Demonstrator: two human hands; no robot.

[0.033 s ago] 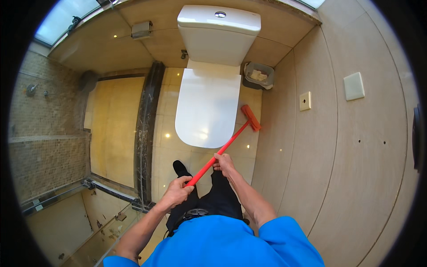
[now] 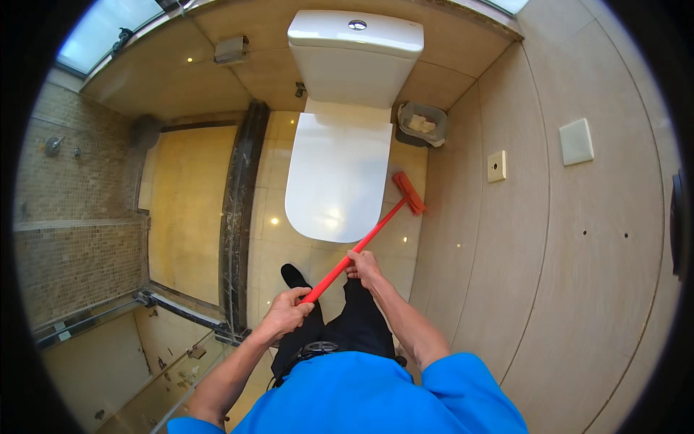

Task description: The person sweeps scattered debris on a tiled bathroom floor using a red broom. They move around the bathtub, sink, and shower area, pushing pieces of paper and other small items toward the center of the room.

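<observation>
Both hands are clamped on a red long-handled broom (image 2: 369, 235). The left hand (image 2: 285, 311) wraps the near end of the handle, fingers curled fully around it, low and close to the person's body above the dark trousers. The right hand (image 2: 363, 266) closes its grip around the handle a little farther up, just beyond the left hand, with the thumb side turned toward the broom head.

From the two grips the handle runs up and to the right in a straight slant, passing just beside the front right edge of the closed white toilet lid (image 2: 338, 177). The red broom head (image 2: 409, 193) lies at the far end, well away from both hands, resting on the glossy beige floor tiles (image 2: 271, 217) in the gap between the toilet and the right-hand wall (image 2: 578, 260), near the foot of that wall.

Beyond the head, in the floor corner beside the white cistern (image 2: 354, 58), stands a small grey waste bin (image 2: 423, 123) with crumpled paper in it. A black shoe (image 2: 293, 275) shows on the floor just left of the handle. A dark marble kerb (image 2: 238, 210) runs along the floor's left edge, bordering the shower area.
</observation>
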